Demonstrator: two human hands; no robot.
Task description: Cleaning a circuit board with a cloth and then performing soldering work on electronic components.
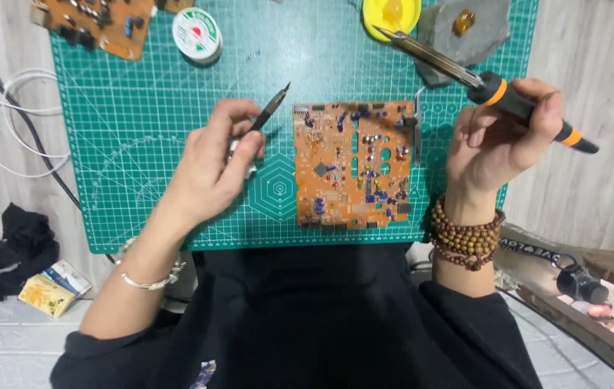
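An orange circuit board with many small parts lies flat in the middle of the green cutting mat. My left hand is left of the board and grips dark tweezers, tips pointing up and right, clear of the board. My right hand, with wooden bead bracelets on the wrist, holds a black and orange soldering iron above the mat to the board's right. The iron's metal tip points up and left toward a yellow tin.
A second orange board and a white solder spool sit at the mat's top left. A grey stone-like holder lies top right. White cables run at left. Black cloth and a small box lie at lower left.
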